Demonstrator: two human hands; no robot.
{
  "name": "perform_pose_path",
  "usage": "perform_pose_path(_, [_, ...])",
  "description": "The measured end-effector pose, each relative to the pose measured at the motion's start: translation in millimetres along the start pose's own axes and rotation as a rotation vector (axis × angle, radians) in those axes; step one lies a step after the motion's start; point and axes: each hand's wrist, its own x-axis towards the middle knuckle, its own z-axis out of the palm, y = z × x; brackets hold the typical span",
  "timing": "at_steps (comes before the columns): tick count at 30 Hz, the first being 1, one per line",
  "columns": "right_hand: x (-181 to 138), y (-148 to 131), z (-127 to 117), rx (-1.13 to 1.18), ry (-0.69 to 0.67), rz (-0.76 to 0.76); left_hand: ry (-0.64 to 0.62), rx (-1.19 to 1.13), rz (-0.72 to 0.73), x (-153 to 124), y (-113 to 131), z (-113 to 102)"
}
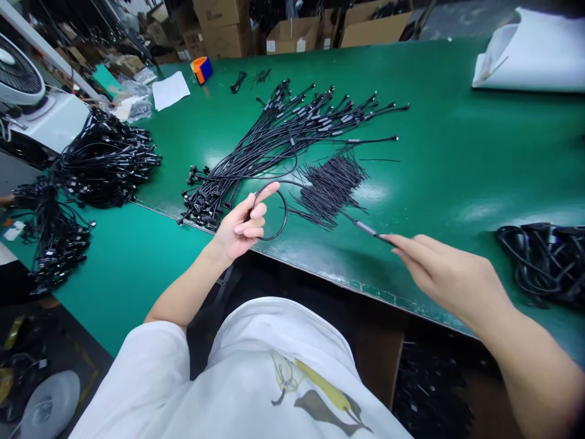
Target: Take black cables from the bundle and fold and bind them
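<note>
My left hand (242, 222) is closed round a thin black cable (282, 213) that curls into a loop beside my fingers. The cable runs right to its grey-sleeved end (365, 228), which my right hand (439, 268) pinches between fingertips above the green table (457, 158). Just beyond the loop lies a small heap of short black ties (331, 186). A fanned bundle of black cables (283, 134) is spread across the table behind it.
A big tangle of black cables (98, 161) lies at the left, another coil (543, 259) at the right edge. A fan (18, 76), white paper (170, 90), an orange-blue tape roll (202, 69), white sheets (530, 55) and cardboard boxes (292, 33) stand further back.
</note>
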Motion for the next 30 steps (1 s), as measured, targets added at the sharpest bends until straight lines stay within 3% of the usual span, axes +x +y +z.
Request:
perform_pose_path(2, [-1.2,-19.4,-4.1,-0.104,-0.020,-0.222,-0.036,0.079,0.002,4.3,-10.2,-0.2])
perform_pose_path(4, [3.1,-41.9,-8.2,-0.063,-0.039,-0.437,-0.111,0.221,0.019,7.6,-23.7,1.8])
perform_pose_path(7, [20.6,-67.9,-14.4,0.066,-0.019,-0.547,-0.256,0.512,0.041,5.8,-42.4,7.4])
perform_pose_path(10, [44.6,-73.9,-15.5,0.195,-0.026,-0.432,-0.402,0.712,-0.021,-1.7,-50.6,12.5])
perform_pose_path(12, [57.9,-69.7,-8.7,0.365,-0.019,-0.279,-0.453,0.650,-0.099,-5.2,-50.3,14.8])
perform_pose_path(16, [68.5,-64.9,23.9,0.911,0.164,0.135,-0.334,0.356,-0.163,-2.9,-49.5,19.7])
perform_pose_path(18, [67.9,-69.2,40.9,1.242,0.119,0.325,-0.272,0.305,-0.159,1.7,-55.4,21.0])
perform_pose_path(20, [67.1,-75.8,51.2,1.529,0.085,0.522,-0.256,0.367,-0.128,6.6,-67.5,19.6])
perform_pose_path(23, [68.2,-83.4,54.5,1.789,0.220,0.765,-0.229,0.553,-0.044,10.7,-90.5,12.7])
perform_pose_path(27, [63.9,-86.9,60.8,1.912,0.124,0.732,-0.111,0.553,0.037,10.2,-105.2,4.2])
perform_pose_path(30, [52.7,-91.5,76.4,1.733,0.155,0.579,-0.083,0.467,0.013,9.8,-101.3,2.5])
